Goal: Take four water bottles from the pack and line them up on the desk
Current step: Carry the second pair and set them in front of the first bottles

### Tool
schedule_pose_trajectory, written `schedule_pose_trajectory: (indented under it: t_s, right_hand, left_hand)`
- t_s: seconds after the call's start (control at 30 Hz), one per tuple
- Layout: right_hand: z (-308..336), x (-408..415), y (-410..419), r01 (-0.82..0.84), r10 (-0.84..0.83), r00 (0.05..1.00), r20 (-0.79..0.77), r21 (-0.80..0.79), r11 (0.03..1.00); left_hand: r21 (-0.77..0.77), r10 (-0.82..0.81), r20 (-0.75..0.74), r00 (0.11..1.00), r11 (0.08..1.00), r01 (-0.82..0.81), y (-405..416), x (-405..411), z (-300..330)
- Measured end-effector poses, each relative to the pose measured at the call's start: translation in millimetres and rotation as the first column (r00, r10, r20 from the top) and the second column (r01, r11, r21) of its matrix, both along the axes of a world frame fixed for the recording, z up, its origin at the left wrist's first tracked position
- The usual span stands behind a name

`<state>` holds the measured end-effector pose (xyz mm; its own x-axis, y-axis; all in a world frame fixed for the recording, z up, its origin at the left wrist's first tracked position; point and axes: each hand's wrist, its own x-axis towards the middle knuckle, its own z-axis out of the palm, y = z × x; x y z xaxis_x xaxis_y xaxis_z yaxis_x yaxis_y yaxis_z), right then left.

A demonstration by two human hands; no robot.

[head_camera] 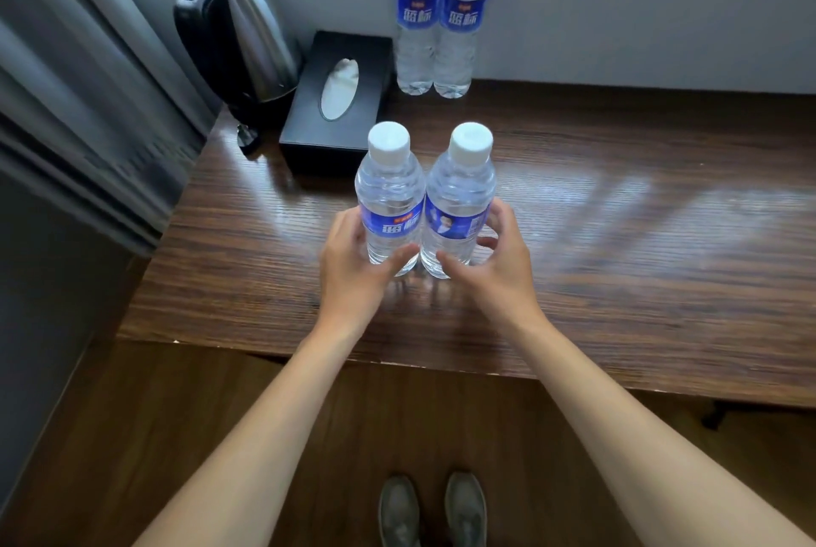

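The left hand (353,264) is wrapping one bottle (388,211) and the right hand (494,259) another bottle (457,219), both standing touching on the desk (618,237). Full and smooth-sided, they are probably heavy and slippery; gripping around the label looks safest.

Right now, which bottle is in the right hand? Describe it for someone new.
On the wooden desk, two bottles stand by the wall and two nearer its front edge. The right hand wraps the right front bottle. Its blue label shows a portrait; the left front bottle shows characters.
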<state>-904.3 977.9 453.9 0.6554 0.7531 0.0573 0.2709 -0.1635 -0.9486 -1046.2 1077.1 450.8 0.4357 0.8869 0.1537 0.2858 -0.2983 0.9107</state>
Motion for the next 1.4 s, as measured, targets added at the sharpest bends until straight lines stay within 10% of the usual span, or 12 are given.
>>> schedule_pose_trajectory:
  t_s: [1.4]
  right_hand:
    - [-16, -10, 0, 0.03, -0.033, 0.996, 0.08, 0.038, 0.999]
  left_hand:
    - [-0.136, -0.036, 0.153, 0.988, 0.989, 0.057, -1, -3, 1]
